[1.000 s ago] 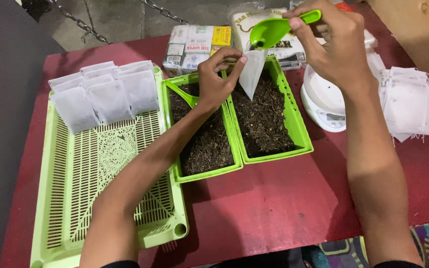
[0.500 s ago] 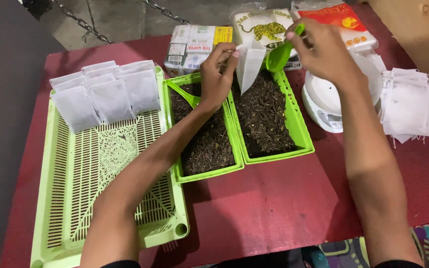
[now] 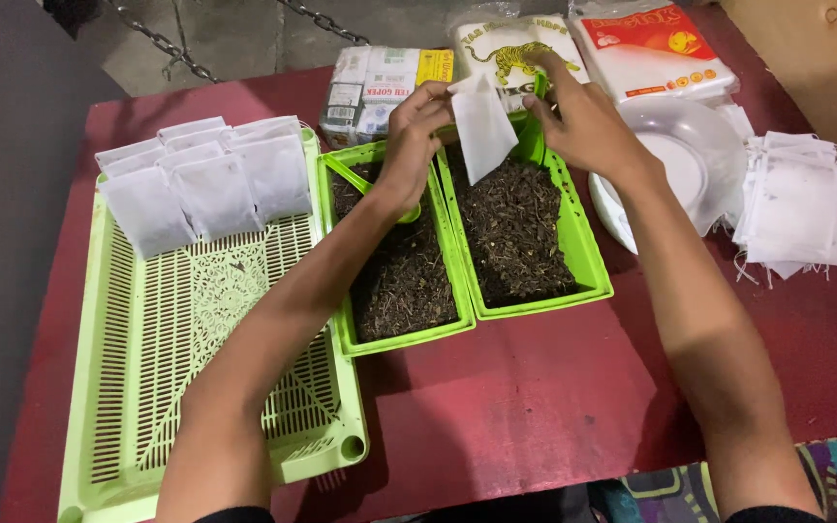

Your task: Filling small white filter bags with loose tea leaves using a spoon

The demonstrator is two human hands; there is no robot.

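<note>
Left hand [image 3: 409, 145] pinched the top corner of a small white filter bag [image 3: 484, 131], fingers closed on it. Bag hung tilted over the far end of the right-hand green tray [image 3: 588, 261], above the loose dried tea [image 3: 515, 228] in it. Right hand [image 3: 583, 121] sat just beside the bag on its right edge, fingers partly curled; whether it actually gripped the bag couldn't be told. A green scoop [image 3: 533, 145] showed partly under the right hand, at the tray's far end; contact with the hand unclear.

Second green tray [image 3: 341, 334] lay touching the first on its left, also filled with dried tea. Another green scoop [image 3: 365, 189] rested in it, mostly hidden by the left wrist.

Further left: a large light-green slotted tray [image 3: 196, 387] with a row of filled white bags [image 3: 201, 179] leaning at its far end.

Right of the tea trays: a white round scale [image 3: 680, 165], then a stack of empty white bags [image 3: 796, 203] with drawstrings near the worktop edge.

Far side: a bundle of small packets [image 3: 375, 87], a white printed sack [image 3: 501, 48] behind the held bag, and a red-and-white plastic pack [image 3: 656, 48].

All on a dark red worktop [image 3: 535, 387]. A chain [image 3: 157, 44] lay on the grey floor beyond it.
</note>
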